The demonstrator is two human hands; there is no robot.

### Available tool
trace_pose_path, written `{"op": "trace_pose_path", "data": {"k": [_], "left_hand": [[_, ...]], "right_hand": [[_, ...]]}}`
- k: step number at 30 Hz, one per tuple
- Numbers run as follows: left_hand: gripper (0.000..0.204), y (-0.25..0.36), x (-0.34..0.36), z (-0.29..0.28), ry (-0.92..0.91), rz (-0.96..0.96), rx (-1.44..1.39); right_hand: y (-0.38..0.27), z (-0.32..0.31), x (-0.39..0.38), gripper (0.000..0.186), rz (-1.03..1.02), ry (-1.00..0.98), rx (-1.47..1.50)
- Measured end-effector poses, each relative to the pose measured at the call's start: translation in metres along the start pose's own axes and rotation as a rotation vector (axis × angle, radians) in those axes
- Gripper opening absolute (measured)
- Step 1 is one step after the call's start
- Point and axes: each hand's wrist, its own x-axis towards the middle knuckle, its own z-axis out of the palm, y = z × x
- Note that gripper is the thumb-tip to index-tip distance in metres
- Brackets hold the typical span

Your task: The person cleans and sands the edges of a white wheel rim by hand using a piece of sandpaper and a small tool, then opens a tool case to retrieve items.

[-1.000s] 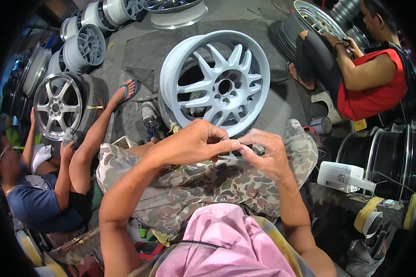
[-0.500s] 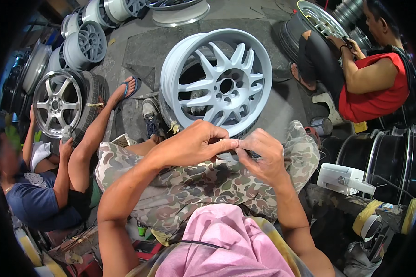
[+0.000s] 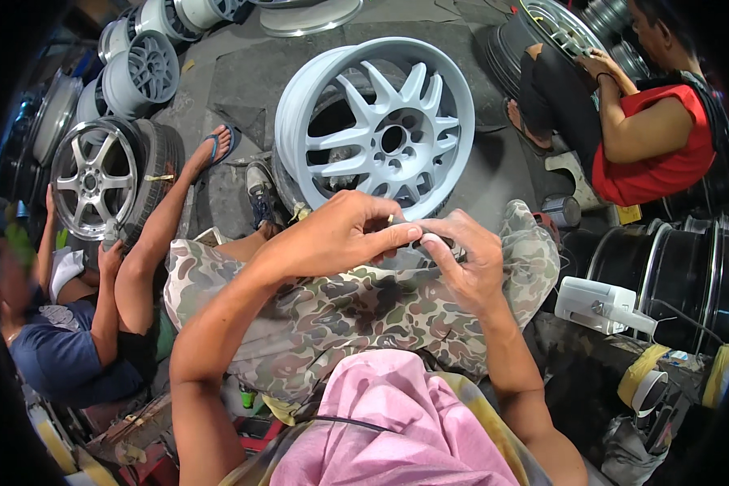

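Note:
My left hand point(image 3: 347, 239) and my right hand point(image 3: 471, 259) meet above my camouflage-clad lap. Both are closed in pinches, thumbs and fingertips almost touching. Between them is a small, thin, dark grey piece point(image 3: 398, 219), mostly hidden by the fingers, so its kind cannot be made out. Just beyond the hands a pale grey-blue wheel rim point(image 3: 414, 121) with paired spokes leans tilted toward me, propped on a tyre. Neither hand appears to be gripping the rim.
At left, a person in blue holds a silver spoked wheel point(image 3: 93, 180) with a tyre. A person in red works on another wheel point(image 3: 560, 31) at far right. Several dark rims point(image 3: 624, 263), a white appliance-like box point(image 3: 595, 305) and a metal can point(image 3: 560, 211) stand at right.
My fingers have shifted around the small piece, with the right thumb now pointing up. The person in red has moved a hand onto the wheel. The whole view has shifted slightly.

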Motion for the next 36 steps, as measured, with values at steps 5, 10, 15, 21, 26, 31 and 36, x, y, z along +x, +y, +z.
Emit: {"op": "trace_pose_path", "data": {"k": [5,10,15,21,26,31,36], "left_hand": [[0.028,-0.002,0.002,0.001,-0.038,0.041,-0.096],[0.029,0.009,0.001,-0.004,0.000,0.152,0.116],[0.031,0.005,0.003,-0.001,0.031,0.145,0.116],[0.031,0.001,0.009,-0.001,0.118,0.289,0.230],[0.029,0.004,0.005,-0.003,0.075,0.267,0.281],[0.032,-0.022,0.012,-0.008,-0.004,0.186,0.108],[0.034,-0.031,0.011,-0.018,-0.286,-0.094,-0.376]], "right_hand": [[0.001,-0.005,-0.002,0.019,0.248,-0.025,0.211],[-0.004,-0.005,-0.003,0.022,0.399,-0.018,0.475],[0.003,-0.004,-0.003,0.023,0.312,0.005,0.441],[-0.001,-0.006,-0.003,0.024,0.469,-0.005,0.567],[0.011,-0.004,-0.006,0.027,0.337,-0.026,0.433],[0.003,-0.002,-0.002,0.032,0.094,-0.014,0.083],[0.003,-0.006,-0.003,0.041,-0.416,0.059,-0.349]]}}
